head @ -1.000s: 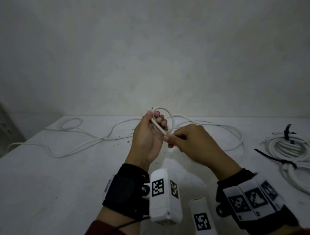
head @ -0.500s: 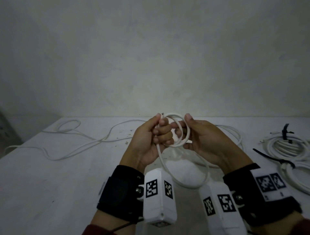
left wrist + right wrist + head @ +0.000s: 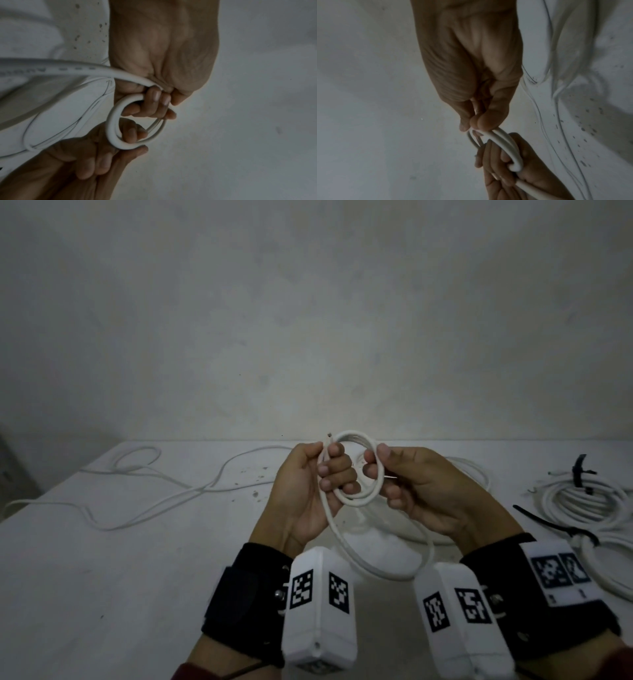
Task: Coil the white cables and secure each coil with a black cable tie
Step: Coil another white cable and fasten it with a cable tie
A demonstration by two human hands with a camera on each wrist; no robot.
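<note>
I hold a small coil [image 3: 356,470] of white cable [image 3: 376,556] up in front of me, above the tabletop [image 3: 102,577], with both hands on it. My left hand [image 3: 308,491] is curled round the coil's left side, and the cut end of the cable pokes up just past my thumb. My right hand [image 3: 421,491] pinches the coil's right side between thumb and fingers, so the ring stands roughly upright between my two hands, facing me.

What matters for the next wrap is where the slack runs. From my left hand the cable drops in a long loose loop, swings under both wrists and climbs toward the right hand. From there I cannot follow it to the rest of the cable lying on the tabletop behind. So the free length hangs below the coil and nearer my right hand. I judge that the right hand should gather it up onto the ring while the left holds the turns together.

Finished coils [image 3: 582,501] with black cable ties [image 3: 555,522] lie well off to my right.
</note>
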